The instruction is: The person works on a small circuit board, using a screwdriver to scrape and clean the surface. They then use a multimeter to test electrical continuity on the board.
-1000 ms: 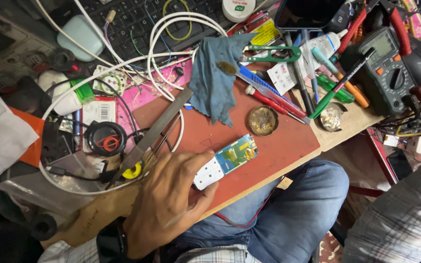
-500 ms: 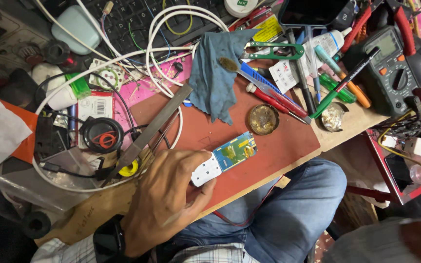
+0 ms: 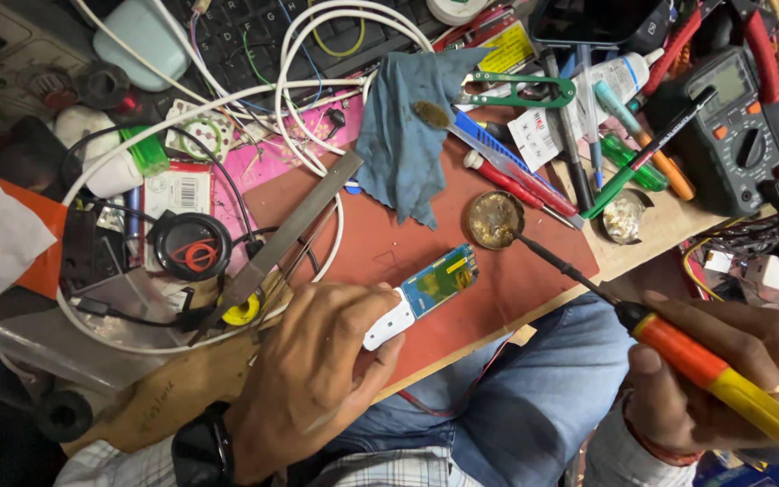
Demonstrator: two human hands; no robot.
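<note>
Cluttered red mat [image 3: 389,243] underneath, left hand [image 3: 317,379] closes its fingers on the small circuit board [image 3: 426,290], right hand [image 3: 723,379] wraps the soldering iron [image 3: 678,347], tip dipped in the flux tin [image 3: 495,219]; best kept brief.

We pin a small green circuit board [image 3: 439,280] with our left hand [image 3: 313,379]; our right hand [image 3: 723,379] dips an orange-yellow soldering iron [image 3: 678,347] into a round brass flux tin [image 3: 495,219].

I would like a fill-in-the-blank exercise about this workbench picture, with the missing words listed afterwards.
1. The right hand holds an orange and yellow soldering ____.
2. Its tip rests in a small round ____ tin.
3. The left hand steadies a white casing with a green circuit board on the ____ mat.
4. A blue ____ lies crumpled above the mat.

Missing words: iron; metal; red; cloth
</note>
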